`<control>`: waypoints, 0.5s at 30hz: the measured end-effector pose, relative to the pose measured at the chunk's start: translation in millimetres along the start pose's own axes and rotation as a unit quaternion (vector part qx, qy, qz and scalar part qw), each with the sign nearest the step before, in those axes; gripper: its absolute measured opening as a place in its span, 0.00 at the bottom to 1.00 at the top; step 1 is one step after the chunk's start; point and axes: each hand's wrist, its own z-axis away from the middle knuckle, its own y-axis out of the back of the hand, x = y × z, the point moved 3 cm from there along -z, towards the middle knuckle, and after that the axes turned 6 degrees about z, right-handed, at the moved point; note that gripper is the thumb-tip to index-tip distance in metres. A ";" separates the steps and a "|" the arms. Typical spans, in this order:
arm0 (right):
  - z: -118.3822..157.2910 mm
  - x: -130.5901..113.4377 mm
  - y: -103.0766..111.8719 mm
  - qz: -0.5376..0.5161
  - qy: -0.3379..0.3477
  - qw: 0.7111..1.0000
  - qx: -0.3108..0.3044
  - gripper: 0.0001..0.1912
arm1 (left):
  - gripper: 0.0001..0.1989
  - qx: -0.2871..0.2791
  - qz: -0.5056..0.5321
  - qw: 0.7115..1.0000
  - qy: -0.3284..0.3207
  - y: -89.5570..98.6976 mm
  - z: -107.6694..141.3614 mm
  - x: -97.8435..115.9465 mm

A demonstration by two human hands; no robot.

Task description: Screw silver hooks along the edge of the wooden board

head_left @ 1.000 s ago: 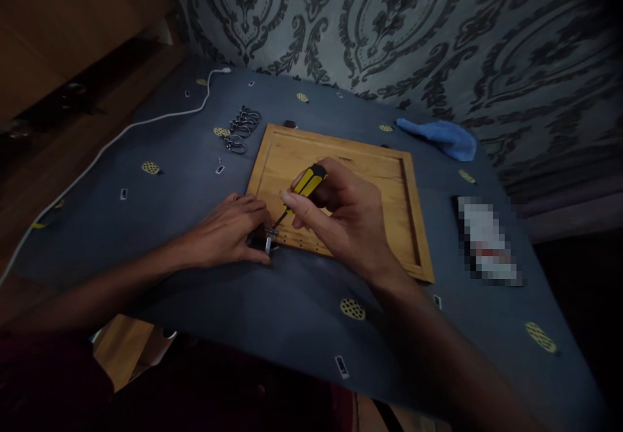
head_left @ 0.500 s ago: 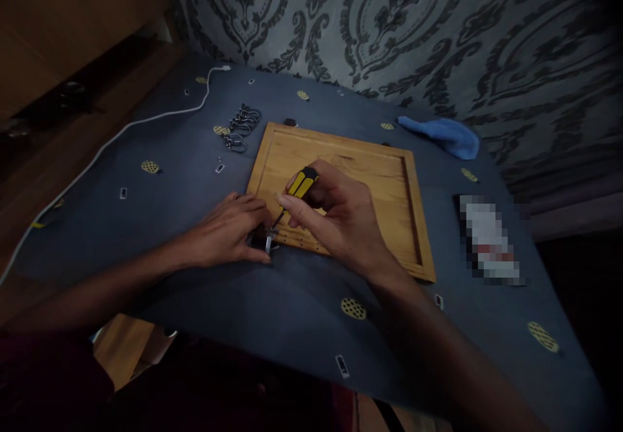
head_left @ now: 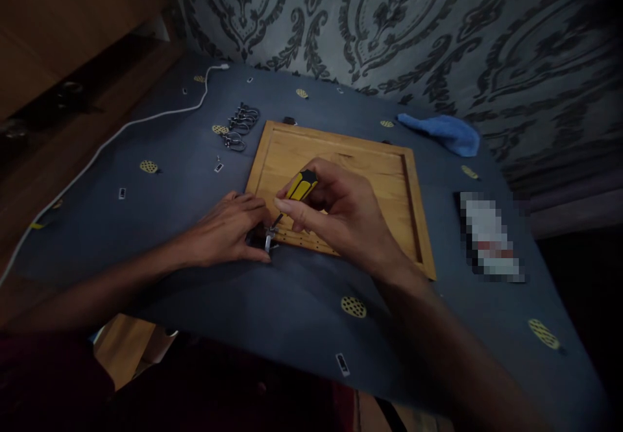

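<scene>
My right hand [head_left: 335,208] grips a screwdriver [head_left: 302,185] by its yellow and black handle. Its dark shaft slants down to the left, the tip at a small silver metal fitting [head_left: 268,242] on the near left corner of a framed wooden panel [head_left: 341,166]. Around that fitting my left hand [head_left: 231,231] is closed, fingers over the panel's edge and thumb on the near side, hiding part of the piece. Small dark holes run along the panel's near edge. The panel lies flat on a dark blue patterned cloth [head_left: 195,302].
Several metal hook-like pieces [head_left: 242,119] lie in a row beyond my left hand. A white cable [head_left: 141,120] curves along the left side. At the right are a blue cloth [head_left: 445,133] and a blurred-out item [head_left: 491,237]. A patterned wall stands behind.
The screwdriver handle has turned a little in my right hand, and the wrist has shifted slightly. My left hand stays in place on the metal fitting.
</scene>
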 end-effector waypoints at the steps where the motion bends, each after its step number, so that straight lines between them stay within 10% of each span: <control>1: -0.2 -0.8 1.1 -0.017 -0.001 1.000 -0.003 0.19 | 0.22 -0.002 0.001 1.000 0.000 0.3 -0.1 0.4; 7: -0.7 -8.1 7.8 -0.054 0.017 0.995 -0.088 0.16 | 0.21 -0.008 0.012 1.000 -0.007 0.7 -0.5 1.0; 15: 2.3 0.2 -0.5 0.024 0.023 0.997 0.063 0.19 | 0.22 0.000 0.011 1.000 0.003 -0.7 -0.7 -1.0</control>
